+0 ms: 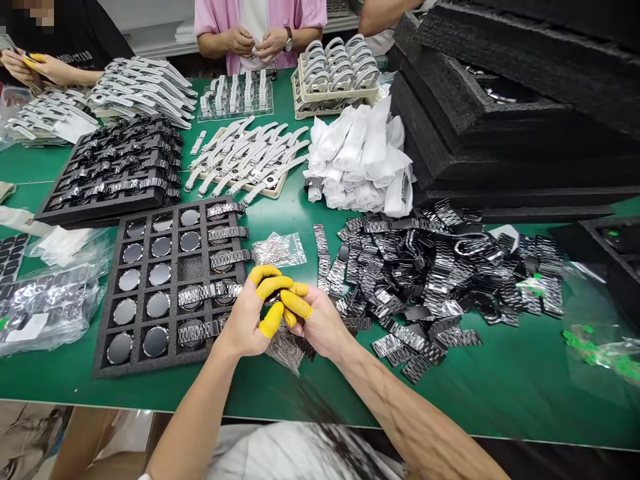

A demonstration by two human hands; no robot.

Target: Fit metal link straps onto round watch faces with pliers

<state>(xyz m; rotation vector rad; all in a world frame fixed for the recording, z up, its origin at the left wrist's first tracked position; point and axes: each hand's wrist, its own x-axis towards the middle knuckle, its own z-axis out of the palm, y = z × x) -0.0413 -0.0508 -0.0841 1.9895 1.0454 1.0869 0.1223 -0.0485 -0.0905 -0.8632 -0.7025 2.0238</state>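
Note:
My left hand point(250, 312) and my right hand point(315, 315) meet above the front of the table, yellow covers on their fingertips. Both are closed around a dark watch point(275, 293), mostly hidden by the fingers. Below them lies a clear bag of thin metal pins point(286, 350), and a second bag of pins point(275, 250) rests just beyond. To the left is a black foam tray point(173, 280) of round dark watches, several with black link bands attached. A heap of loose black link bands point(425, 273) spreads to the right.
White-strapped watches point(250, 157) lie on trays farther back, beside white-wrapped bundles point(355, 157). Tall black foam trays point(500, 147) stand stacked at right. Plastic bags point(50, 307) lie at left; green bits point(600, 353) at right. Co-workers' hands point(257, 43) are across the table.

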